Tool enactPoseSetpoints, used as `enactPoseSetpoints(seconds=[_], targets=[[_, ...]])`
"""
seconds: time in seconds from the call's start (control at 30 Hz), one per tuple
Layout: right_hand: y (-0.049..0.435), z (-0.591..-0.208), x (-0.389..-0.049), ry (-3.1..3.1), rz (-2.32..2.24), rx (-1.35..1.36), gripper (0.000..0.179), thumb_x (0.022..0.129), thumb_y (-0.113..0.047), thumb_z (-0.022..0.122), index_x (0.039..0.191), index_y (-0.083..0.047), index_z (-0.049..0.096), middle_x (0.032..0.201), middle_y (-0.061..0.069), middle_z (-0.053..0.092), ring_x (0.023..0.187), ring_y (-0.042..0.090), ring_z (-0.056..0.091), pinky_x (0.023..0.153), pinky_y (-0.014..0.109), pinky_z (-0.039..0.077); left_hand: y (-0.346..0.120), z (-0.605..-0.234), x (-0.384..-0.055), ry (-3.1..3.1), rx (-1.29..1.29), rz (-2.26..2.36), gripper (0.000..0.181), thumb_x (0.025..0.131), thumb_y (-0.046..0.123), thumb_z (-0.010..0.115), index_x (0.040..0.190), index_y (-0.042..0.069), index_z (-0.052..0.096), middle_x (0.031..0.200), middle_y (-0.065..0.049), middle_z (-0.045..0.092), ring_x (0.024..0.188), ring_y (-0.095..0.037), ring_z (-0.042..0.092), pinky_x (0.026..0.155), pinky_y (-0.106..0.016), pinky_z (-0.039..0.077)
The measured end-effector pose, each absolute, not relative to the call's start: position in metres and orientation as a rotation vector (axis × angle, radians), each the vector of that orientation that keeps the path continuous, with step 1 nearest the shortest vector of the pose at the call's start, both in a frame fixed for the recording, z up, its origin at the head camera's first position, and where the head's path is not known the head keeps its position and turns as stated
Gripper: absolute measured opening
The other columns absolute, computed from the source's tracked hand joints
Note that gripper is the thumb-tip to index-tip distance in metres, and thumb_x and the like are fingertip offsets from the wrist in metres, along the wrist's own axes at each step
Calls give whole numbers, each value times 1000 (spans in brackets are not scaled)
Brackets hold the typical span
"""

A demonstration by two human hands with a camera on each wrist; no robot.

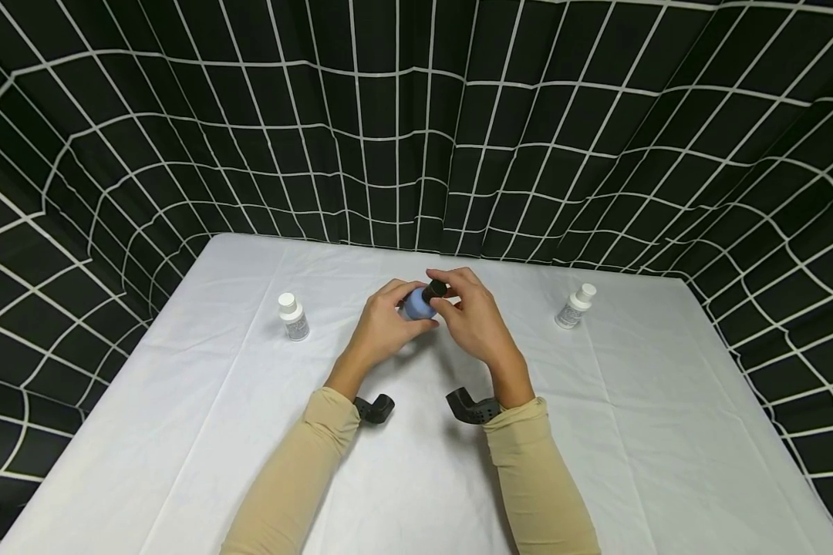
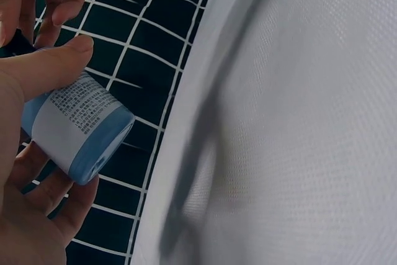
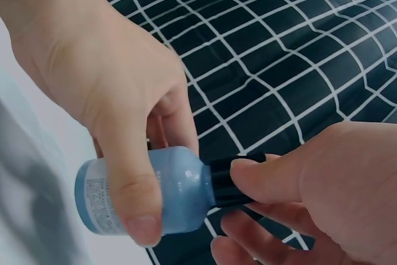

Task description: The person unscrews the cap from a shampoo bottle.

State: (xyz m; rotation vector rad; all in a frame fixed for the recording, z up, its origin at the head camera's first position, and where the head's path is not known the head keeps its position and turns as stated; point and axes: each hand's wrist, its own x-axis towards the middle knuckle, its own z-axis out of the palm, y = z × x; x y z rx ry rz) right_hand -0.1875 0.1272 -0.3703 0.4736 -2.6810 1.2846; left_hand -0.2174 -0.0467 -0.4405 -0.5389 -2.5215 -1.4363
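A blue bottle with a printed white label and a black cap is held between both hands over the middle of the table. My left hand grips its body, thumb on one side and fingers on the other. At the neck end, my right hand pinches the black cap between thumb and fingers. The left wrist view shows the label of small print and the bottle's base tilted toward the lower right. The cap is mostly covered by fingers there.
One white-capped bottle stands on the table to the left, and a similar white bottle stands to the right. A white cloth covers the table. Behind and around it hangs a black curtain with a white grid.
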Motion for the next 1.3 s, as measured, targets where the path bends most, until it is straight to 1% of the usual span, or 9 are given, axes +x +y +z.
enactPoseSetpoints(seconds=[0.23, 0.33, 0.5, 0.6, 0.83, 1.0, 1.07, 1.17, 1.3], targets=[[128, -369, -188, -2720, 1325, 345, 56, 94, -33, 74, 142, -10, 57, 130, 15, 56, 113, 34, 63, 93, 43, 53, -47, -439, -218, -2510, -558, -1434, 58, 76, 26, 91, 128, 16, 68, 117, 1, 68, 106, -18, 63, 94, -38, 54], [128, -372, -189, -2727, 1304, 229, 54, 92, -41, 74, 133, -8, 61, 121, 14, 57, 106, 31, 63, 90, 39, 51, -47, -439, -217, -2515, -560, -1431, 57, 75, 28, 92, 126, 19, 69, 117, 3, 68, 105, -17, 64, 94, -37, 54], [126, -375, -190, -2723, 1285, 126, 49, 94, -47, 71, 118, -5, 63, 101, 9, 59, 91, 24, 58, 78, 32, 46, -47, -442, -216, -2537, -558, -1436, 54, 76, 30, 91, 125, 22, 70, 114, 5, 68, 104, -15, 63, 93, -36, 53], [125, -375, -190, -2714, 1272, 161, 45, 95, -44, 70, 118, -5, 65, 101, 9, 60, 91, 25, 59, 78, 33, 47, -47, -442, -216, -2554, -551, -1442, 55, 76, 32, 91, 126, 24, 69, 116, 6, 67, 105, -15, 63, 94, -36, 53], [127, -370, -187, -2665, 1260, 404, 35, 99, -18, 68, 133, -8, 67, 124, 12, 64, 107, 30, 66, 91, 45, 56, -49, -441, -218, -2558, -537, -1417, 56, 76, 32, 91, 126, 21, 68, 116, 6, 67, 106, -15, 64, 95, -37, 53], [128, -368, -186, -2643, 1288, 492, 36, 99, -7, 64, 135, -13, 67, 134, 5, 64, 114, 27, 65, 88, 41, 54, -50, -441, -218, -2561, -522, -1419, 55, 77, 29, 90, 126, 20, 69, 116, 5, 67, 106, -16, 64, 95, -38, 53], [128, -367, -186, -2652, 1299, 480, 38, 99, -11, 65, 137, -14, 65, 138, 5, 62, 115, 28, 65, 88, 40, 54, -51, -441, -218, -2563, -522, -1425, 55, 77, 29, 90, 127, 20, 68, 117, 5, 67, 107, -16, 64, 96, -38, 53], [128, -367, -185, -2688, 1293, 402, 45, 98, -25, 69, 141, -14, 61, 140, 8, 59, 114, 30, 66, 88, 42, 56, -51, -440, -218, -2565, -531, -1433, 56, 77, 30, 90, 128, 21, 69, 117, 5, 68, 108, -16, 64, 96, -37, 54], [127, -367, -185, -2744, 1262, 236, 52, 94, -42, 71, 134, -9, 63, 127, 12, 61, 105, 29, 66, 87, 41, 54, -50, -439, -217, -2560, -556, -1438, 57, 76, 29, 91, 128, 21, 69, 117, 5, 68, 107, -15, 65, 96, -37, 54]])
